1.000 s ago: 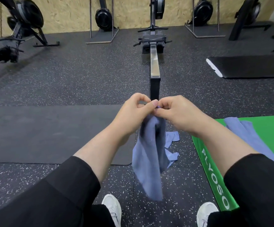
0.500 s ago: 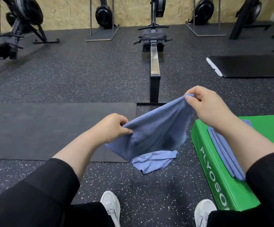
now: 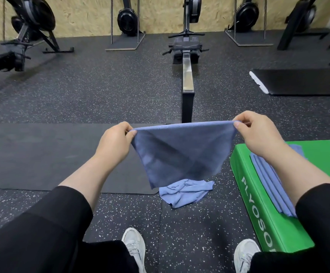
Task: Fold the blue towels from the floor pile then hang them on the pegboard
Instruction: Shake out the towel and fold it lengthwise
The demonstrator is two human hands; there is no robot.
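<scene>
A blue towel (image 3: 181, 152) hangs stretched between my hands in front of me. My left hand (image 3: 113, 140) pinches its left top corner and my right hand (image 3: 258, 134) pinches its right top corner, so the top edge is taut and level. Below it a crumpled blue towel (image 3: 185, 192) lies on the speckled floor. Folded blue towels (image 3: 270, 186) lie stacked on the green plyo box (image 3: 258, 211) at my right, partly hidden by my right forearm. No pegboard is in view.
A rowing machine (image 3: 187, 75) runs straight ahead, its rail end just beyond the towel. Black mats lie at the left (image 3: 32, 154) and far right (image 3: 302, 81). More gym machines stand along the back wall. My white shoes (image 3: 134, 247) are below.
My hands have moved apart from touching each other, spreading the towel from a hanging bunch into a taut open sheet held by two corners.
</scene>
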